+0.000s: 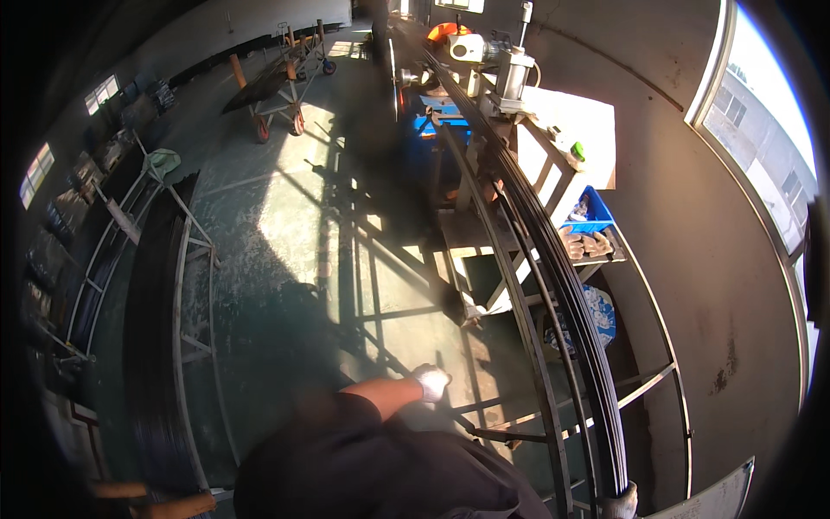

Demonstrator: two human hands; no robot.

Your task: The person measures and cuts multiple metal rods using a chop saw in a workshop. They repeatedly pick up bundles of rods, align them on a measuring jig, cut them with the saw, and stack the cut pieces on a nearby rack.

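Note:
My left hand, in a white glove, hangs over the floor in front of my body. Its fingers look curled in, and nothing shows in it. At the lower right edge, my gloved right hand is closed around the near end of a bundle of long dark metal rods or tubes; part of this hand is cut off. The bundle runs away from me along a steel rack towards a machine with a motor and an upright cylinder.
A wall with a window stands right. By the rack are a blue bin, work gloves and a patterned stool seat. Left, a rack holds long dark stock. A wheeled cart stands farther off. A blurred dark figure is near the machine.

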